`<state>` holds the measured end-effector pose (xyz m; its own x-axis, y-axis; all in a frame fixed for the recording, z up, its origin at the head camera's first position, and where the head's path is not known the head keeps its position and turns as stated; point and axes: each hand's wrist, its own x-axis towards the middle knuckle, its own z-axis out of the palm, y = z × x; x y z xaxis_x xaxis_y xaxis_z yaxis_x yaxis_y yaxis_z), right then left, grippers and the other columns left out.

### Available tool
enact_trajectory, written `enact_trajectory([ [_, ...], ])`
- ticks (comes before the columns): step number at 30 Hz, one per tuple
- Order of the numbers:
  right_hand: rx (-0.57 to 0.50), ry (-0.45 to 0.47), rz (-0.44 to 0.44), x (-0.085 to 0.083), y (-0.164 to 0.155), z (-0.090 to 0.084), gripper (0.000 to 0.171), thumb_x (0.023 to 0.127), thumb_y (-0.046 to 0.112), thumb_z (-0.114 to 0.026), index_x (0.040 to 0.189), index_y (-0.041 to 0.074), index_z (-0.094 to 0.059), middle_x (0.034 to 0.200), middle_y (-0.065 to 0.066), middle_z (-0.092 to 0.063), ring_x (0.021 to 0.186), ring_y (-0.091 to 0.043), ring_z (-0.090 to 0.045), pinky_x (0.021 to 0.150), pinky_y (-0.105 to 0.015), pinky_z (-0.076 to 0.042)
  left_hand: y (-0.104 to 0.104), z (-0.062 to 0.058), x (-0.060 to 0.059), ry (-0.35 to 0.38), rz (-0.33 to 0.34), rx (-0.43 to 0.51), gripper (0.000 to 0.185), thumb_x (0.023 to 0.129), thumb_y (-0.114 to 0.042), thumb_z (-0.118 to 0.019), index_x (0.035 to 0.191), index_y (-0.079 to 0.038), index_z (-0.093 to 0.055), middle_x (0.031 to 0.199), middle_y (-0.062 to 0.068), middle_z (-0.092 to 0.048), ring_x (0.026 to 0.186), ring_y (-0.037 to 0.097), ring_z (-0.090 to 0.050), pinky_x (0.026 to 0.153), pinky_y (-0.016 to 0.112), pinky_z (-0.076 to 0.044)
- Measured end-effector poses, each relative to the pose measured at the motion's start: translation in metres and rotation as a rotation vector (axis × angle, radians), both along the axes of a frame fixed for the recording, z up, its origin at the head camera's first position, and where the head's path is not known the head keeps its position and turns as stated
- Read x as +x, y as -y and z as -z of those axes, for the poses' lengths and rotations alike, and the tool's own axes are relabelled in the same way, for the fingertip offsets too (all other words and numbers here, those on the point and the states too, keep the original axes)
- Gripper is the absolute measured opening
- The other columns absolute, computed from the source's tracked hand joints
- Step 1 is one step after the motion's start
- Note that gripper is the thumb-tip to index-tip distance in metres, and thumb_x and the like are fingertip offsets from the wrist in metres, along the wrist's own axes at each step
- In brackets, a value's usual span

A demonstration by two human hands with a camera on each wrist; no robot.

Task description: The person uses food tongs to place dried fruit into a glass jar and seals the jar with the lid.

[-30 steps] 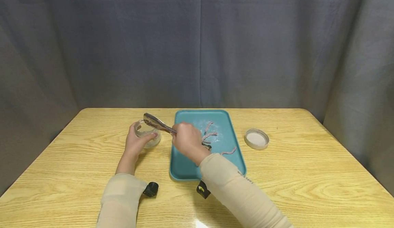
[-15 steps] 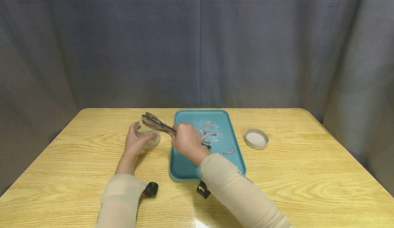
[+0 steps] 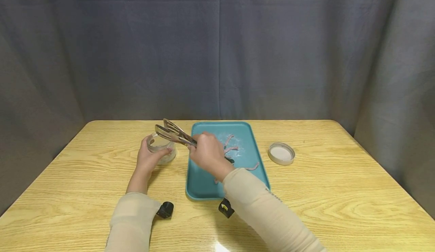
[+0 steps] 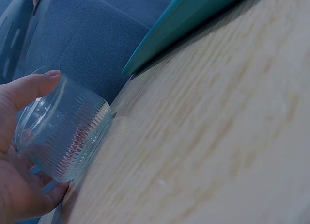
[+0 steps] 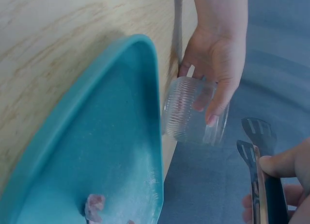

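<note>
My left hand [image 3: 148, 160] grips a small ribbed glass jar [image 3: 162, 147] that stands on the wooden table [image 3: 340, 191], left of a teal tray [image 3: 200, 186]; the left wrist view shows my fingers wrapped round the jar [image 4: 60, 129]. My right hand [image 3: 208, 154] holds metal tongs [image 3: 174, 133] whose tips hover open just above the jar's mouth, with nothing between them. In the right wrist view the tongs [image 5: 256, 161] hang beside the jar [image 5: 191, 112]. A few pink strips [image 3: 231, 149] lie on white powder in the tray.
A round lid [image 3: 281, 153] lies on the table right of the tray. Wrist-camera mounts [image 3: 165, 209] sit near my sleeves. A grey curtain [image 3: 217, 48] closes off the back and sides.
The tongs' tips have lifted slightly and spread apart above the jar. My left hand and the jar stay in place.
</note>
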<state>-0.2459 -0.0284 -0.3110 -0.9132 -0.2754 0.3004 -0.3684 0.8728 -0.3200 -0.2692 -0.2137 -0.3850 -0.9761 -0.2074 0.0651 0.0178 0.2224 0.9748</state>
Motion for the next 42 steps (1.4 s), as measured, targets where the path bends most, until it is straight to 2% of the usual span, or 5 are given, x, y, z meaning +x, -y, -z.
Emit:
enact_trajectory([
  [14,-0.074,-0.025,0.016,-0.002,-0.018,-0.013,0.036,0.081,0.03,-0.058,0.113,0.014,-0.059,0.102,-0.008,-0.055,0.093,-0.024,-0.051,0.064,-0.036,-0.046,0.0,0.002,-0.002,-0.012,-0.017,-0.014,0.089,0.069,-0.018,-0.071,0.137,-0.009,-0.013,0.138,0.015,-0.018,0.121,0.038,-0.02,0.094,0.049,-0.024],
  [22,-0.092,-0.032,0.03,-0.001,-0.034,-0.021,0.038,0.081,0.032,-0.059,0.113,0.013,-0.058,0.098,-0.007,-0.054,0.082,-0.02,-0.053,0.048,-0.028,-0.042,0.0,0.001,0.0,-0.007,-0.006,-0.018,0.092,0.07,-0.02,-0.071,0.138,-0.01,-0.01,0.138,0.014,-0.017,0.121,0.038,-0.019,0.094,0.049,-0.025],
  [28,-0.092,-0.081,0.042,-0.001,-0.046,-0.027,0.039,0.08,0.032,-0.059,0.111,0.009,-0.059,0.098,-0.009,-0.054,0.086,-0.022,-0.052,0.052,-0.031,-0.045,0.001,0.001,-0.002,-0.002,-0.018,-0.024,0.092,0.07,-0.022,-0.071,0.138,-0.012,-0.011,0.139,0.011,-0.018,0.122,0.036,-0.019,0.094,0.048,-0.024],
  [36,-0.067,-0.067,0.08,0.002,-0.061,-0.031,0.041,0.08,0.036,-0.058,0.113,0.012,-0.057,0.099,-0.006,-0.054,0.088,-0.022,-0.051,0.059,-0.036,-0.045,0.0,0.001,-0.001,0.004,-0.019,-0.017,0.091,0.07,-0.02,-0.071,0.138,-0.012,-0.011,0.138,0.013,-0.018,0.122,0.037,-0.019,0.095,0.047,-0.024],
  [42,-0.08,-0.063,0.088,0.006,-0.078,-0.034,0.044,0.079,0.036,-0.058,0.114,0.01,-0.057,0.1,-0.007,-0.054,0.09,-0.023,-0.05,0.059,-0.039,-0.045,-0.001,0.001,0.0,0.002,-0.015,-0.012,0.091,0.07,-0.019,-0.071,0.138,-0.011,-0.011,0.138,0.013,-0.018,0.122,0.036,-0.019,0.095,0.046,-0.024],
])
